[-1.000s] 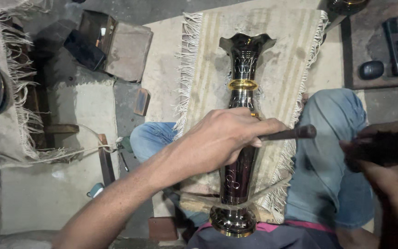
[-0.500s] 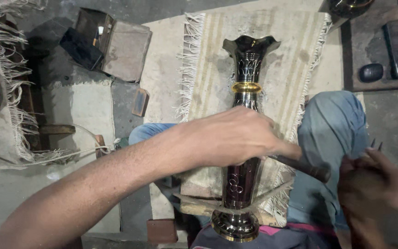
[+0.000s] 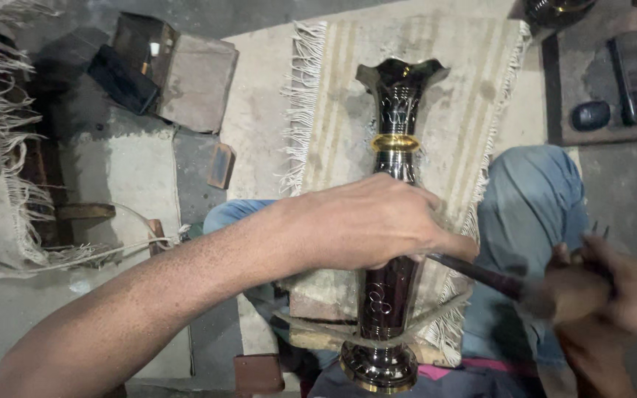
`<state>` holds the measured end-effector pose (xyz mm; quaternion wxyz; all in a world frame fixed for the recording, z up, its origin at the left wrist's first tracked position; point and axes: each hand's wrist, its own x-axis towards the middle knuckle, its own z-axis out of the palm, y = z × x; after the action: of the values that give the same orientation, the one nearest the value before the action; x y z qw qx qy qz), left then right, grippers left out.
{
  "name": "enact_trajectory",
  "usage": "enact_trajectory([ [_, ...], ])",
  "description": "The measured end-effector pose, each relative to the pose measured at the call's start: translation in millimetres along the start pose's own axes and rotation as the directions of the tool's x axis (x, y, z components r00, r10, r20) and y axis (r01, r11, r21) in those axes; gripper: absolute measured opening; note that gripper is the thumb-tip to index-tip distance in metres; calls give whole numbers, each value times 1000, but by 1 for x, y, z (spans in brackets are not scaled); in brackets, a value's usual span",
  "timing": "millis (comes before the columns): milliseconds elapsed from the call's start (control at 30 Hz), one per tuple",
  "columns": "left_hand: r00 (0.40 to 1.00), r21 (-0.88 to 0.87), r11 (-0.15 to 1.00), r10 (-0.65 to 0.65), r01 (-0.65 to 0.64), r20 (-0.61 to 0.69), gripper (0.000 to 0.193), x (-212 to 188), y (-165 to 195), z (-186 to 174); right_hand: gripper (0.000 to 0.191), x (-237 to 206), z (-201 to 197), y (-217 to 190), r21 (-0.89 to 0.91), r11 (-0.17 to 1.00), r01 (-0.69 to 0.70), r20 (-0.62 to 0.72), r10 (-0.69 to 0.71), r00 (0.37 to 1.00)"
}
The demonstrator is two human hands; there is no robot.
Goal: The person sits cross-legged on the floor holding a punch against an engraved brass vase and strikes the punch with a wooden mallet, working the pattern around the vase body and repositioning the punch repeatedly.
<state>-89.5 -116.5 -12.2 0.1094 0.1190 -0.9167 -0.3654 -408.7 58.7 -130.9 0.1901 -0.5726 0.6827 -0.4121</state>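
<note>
A tall dark metal vase (image 3: 396, 110) with a gold band and a flared mouth lies lengthwise over my lap, its round base (image 3: 377, 365) nearest me. My left hand (image 3: 377, 221) rests across the vase's middle and grips a dark rod (image 3: 481, 276) that slants down to the right. The rod's far end meets my right hand (image 3: 602, 291). That hand is blurred and closed around a dark tool I cannot make out. The vase's middle is hidden under my left hand.
A fringed striped mat (image 3: 451, 51) lies under the vase, with my blue-trousered knee (image 3: 528, 191) to its right. An open brown box (image 3: 197, 81), a dark case (image 3: 119, 77) and a small block (image 3: 221, 166) sit at left. A dark oval object (image 3: 590, 114) lies at right.
The rod has tipped from nearly level to slanting down to the right. My right hand dropped lower and closer to the rod's end. My left hand stays on the vase.
</note>
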Motion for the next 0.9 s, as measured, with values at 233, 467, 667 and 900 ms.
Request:
enact_trajectory([
  [233, 988, -123, 989, -98, 83, -118, 59, -15, 6, 9, 43, 20, -22, 4, -87, 989, -121, -44, 118, 992],
  [467, 979, -53, 996, -80, 71, -189, 71, -26, 8, 12, 19, 29, -33, 27, -27, 1000, -7, 203, 13, 979],
  [667, 975, -58, 992, -121, 112, -186, 66, -25, 10, 20, 41, 70, -36, -51, -181, 983, 24, 382, 48, 923],
  [900, 888, -158, 969, -238, 190, -392, 37, -38, 26, 36, 45, 94, -35, -33, -100, 992, -72, 380, 105, 919],
])
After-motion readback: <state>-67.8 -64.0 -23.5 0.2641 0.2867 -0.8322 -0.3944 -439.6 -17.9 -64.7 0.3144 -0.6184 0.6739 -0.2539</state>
